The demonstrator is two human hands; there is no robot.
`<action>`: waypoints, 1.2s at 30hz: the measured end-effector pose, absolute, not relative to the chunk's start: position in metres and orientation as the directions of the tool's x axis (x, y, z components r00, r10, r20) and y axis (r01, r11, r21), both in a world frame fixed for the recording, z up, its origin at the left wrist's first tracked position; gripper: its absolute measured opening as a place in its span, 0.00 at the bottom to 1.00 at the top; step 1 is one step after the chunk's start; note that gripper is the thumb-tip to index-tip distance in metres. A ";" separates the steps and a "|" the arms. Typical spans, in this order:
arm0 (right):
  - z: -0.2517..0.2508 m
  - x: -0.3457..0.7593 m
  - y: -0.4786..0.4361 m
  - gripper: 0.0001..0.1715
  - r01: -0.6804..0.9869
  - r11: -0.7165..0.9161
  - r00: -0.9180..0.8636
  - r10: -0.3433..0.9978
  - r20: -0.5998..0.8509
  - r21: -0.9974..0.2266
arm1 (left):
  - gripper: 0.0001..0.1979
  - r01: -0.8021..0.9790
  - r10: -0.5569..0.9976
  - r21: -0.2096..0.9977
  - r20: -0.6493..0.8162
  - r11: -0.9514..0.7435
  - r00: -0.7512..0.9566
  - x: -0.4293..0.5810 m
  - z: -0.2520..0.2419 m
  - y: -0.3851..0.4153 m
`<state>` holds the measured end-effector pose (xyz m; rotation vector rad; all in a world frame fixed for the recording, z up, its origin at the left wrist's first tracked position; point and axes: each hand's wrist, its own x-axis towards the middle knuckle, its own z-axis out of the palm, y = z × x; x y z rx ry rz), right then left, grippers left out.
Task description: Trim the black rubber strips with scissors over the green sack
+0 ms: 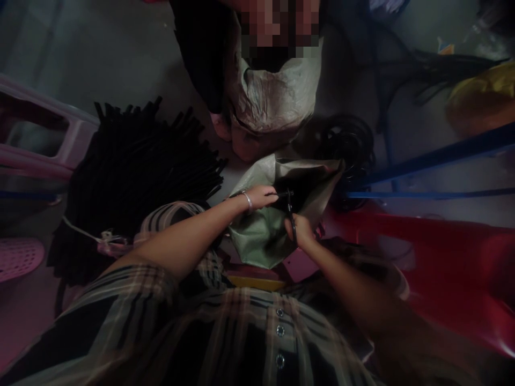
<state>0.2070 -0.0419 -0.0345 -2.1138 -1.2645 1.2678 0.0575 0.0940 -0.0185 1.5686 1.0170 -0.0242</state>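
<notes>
Noting your left hand point(258, 197) first: fingers pressed together, thumb against them, pinching the upper edge of a grey-green woven plastic sack point(263, 238) close to the tool. A silver bangle point(247, 201) sits on that wrist. Your right hand point(300, 229) is curled closed around a pair of slim black scissors point(291, 217), held upright just beside the left fingertips, and the tips reach the sack's edge. You cannot tell from this view how far the blades are spread; they are dark against the dark mouth of the sack.

The sack sits crumpled in your lap, below your hands, its mouth gaping. Your plaid shirt point(120, 316) with round metal snap buttons point(280, 331) fills the lower frame.

Left of you lies a large heap of thin black plastic strips point(132, 177), tied with white string point(85, 230). Right of the sack sits a coil of black tubing point(350, 147), and beyond it run blue metal rack bars point(434, 156). A red plastic stool point(426, 268) stands at lower right, with a pink plastic stool point(36, 128) and a pink plastic basket point(16, 258) on the left. Across the grey concrete floor point(100, 53), a co-worker in a black sleeve point(197, 48) faces you over a pale woven sack point(273, 96). A yellow bag point(478, 99) lies at upper right.
</notes>
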 end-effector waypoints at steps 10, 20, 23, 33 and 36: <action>-0.044 0.207 -0.044 0.09 0.417 -0.624 0.205 0.773 -0.600 -0.661 | 0.11 0.637 0.626 0.771 -0.508 0.024 0.592 0.062 -0.018 0.087; -0.042 0.205 -0.043 0.10 0.443 -0.612 0.186 0.778 -0.600 -0.656 | 0.10 0.668 0.635 0.742 -0.547 0.064 0.546 0.062 -0.020 0.088; -0.039 0.206 -0.041 0.10 0.472 -0.612 0.172 0.770 -0.614 -0.635 | 0.10 0.684 0.630 0.728 -0.557 0.055 0.542 0.062 -0.018 0.088; -0.048 0.209 -0.042 0.15 0.486 -0.633 0.178 0.747 -0.641 -0.603 | 0.10 0.690 0.618 0.714 -0.598 0.122 0.510 0.062 -0.012 0.090; -0.056 0.210 -0.042 0.13 0.595 -0.529 0.142 0.810 -0.569 -0.605 | 0.09 0.651 0.618 0.742 -0.591 0.162 0.519 0.061 -0.012 0.092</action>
